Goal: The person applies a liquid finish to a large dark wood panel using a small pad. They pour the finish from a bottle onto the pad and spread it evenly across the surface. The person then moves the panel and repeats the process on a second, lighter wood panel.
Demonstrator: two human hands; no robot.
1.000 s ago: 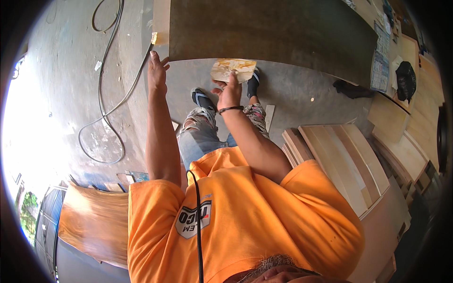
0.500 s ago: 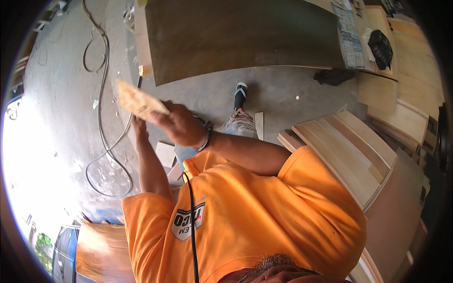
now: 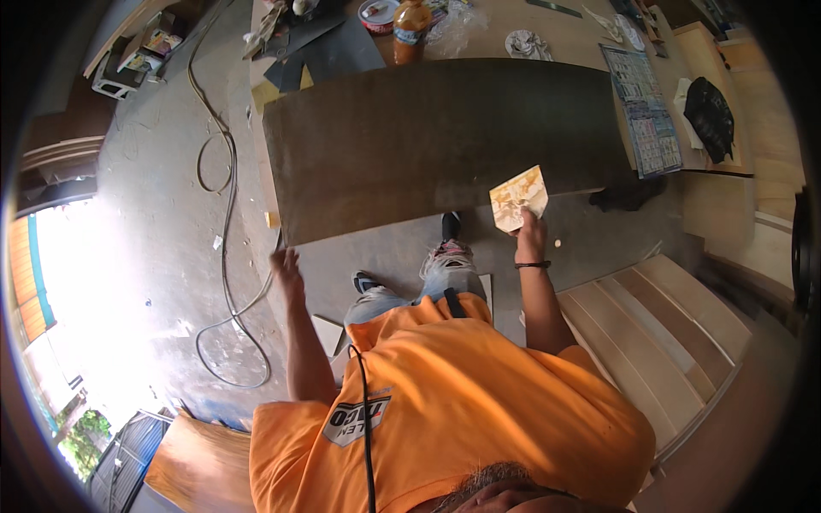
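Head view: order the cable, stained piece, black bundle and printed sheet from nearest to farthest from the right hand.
1. Stained piece, in the right hand
2. Printed sheet, ahead right
3. Black bundle, farther right
4. Cable, far left

dark board [image 3: 428,141]: room over middle | bottle [image 3: 410,36], red container [image 3: 378,26]: obstacles beyond far edge

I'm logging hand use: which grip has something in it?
The right grip, holding a flat pale piece with yellow-brown stains; the left grip, near a corner of the dark brown panel, holds nothing visible.
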